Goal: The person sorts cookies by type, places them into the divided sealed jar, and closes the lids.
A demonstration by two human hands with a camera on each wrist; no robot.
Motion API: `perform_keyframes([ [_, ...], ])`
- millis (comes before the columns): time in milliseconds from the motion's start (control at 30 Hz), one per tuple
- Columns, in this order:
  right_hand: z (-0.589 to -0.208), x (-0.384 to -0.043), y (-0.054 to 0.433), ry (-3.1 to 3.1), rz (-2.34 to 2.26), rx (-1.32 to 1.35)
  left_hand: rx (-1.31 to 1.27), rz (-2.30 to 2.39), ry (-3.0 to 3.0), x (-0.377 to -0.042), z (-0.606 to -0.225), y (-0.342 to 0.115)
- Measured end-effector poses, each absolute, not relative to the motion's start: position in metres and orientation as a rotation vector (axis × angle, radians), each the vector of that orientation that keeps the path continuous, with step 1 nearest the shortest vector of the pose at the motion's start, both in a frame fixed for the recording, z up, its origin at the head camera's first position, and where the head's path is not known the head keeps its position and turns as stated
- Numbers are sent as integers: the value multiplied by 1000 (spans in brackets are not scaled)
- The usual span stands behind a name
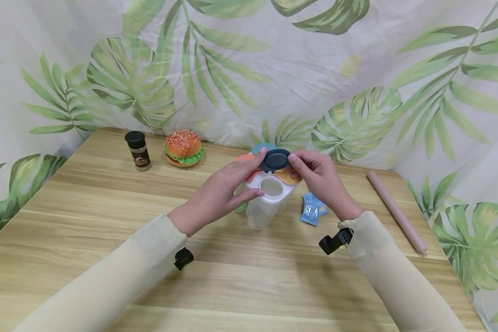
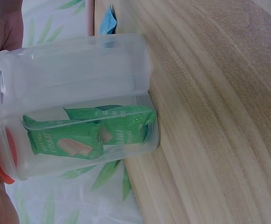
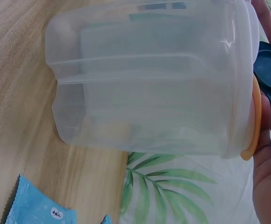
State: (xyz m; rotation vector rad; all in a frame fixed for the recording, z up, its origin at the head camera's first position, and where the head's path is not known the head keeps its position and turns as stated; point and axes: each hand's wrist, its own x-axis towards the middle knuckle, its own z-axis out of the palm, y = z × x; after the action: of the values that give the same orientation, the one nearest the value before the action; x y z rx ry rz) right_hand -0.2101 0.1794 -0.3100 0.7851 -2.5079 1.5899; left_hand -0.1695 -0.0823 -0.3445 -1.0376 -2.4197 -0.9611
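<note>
A clear storage container (image 1: pixel 260 212) with several compartments stands on the table, its top carrying coloured flip lids. The dark blue lid (image 1: pixel 276 159) is raised, baring a round opening (image 1: pixel 271 186). My left hand (image 1: pixel 226 184) lies across the container's top from the left, its straight index finger touching the dark blue lid and its thumb on the rim by the opening. From the right, my right hand (image 1: pixel 321 177) pinches that lid's edge. Green snack packets (image 2: pixel 65 140) lie inside one compartment in the left wrist view. An orange lid (image 3: pixel 254 121) shows under my right fingers.
Blue packets (image 1: pixel 311 210) lie on the table right of the container. A pink rolling pin (image 1: pixel 396 212) lies along the right side. At the back left are a black-capped seasoning jar (image 1: pixel 138 151) and a toy hamburger (image 1: pixel 183 147). A leaf-patterned cloth (image 1: pixel 232 69) hangs behind.
</note>
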Motion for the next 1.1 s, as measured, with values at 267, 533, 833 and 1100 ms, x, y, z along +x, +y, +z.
perform_keyframes([
  [267,-317,-210,195,-2361,1817,862,-1028,-964,-2433,-169,-343,-82],
  [533,-334,-205,229,-2439,1719,604,-1020,-965,-2457,-169,-343,-81],
  [833,-369,-200,259,-3048,996,509,-1011,-961,-2467,-168,-342,-81],
  [1100,-391,-196,260,-3161,795,520,-1019,-958,-2447,-168,-342,-81],
])
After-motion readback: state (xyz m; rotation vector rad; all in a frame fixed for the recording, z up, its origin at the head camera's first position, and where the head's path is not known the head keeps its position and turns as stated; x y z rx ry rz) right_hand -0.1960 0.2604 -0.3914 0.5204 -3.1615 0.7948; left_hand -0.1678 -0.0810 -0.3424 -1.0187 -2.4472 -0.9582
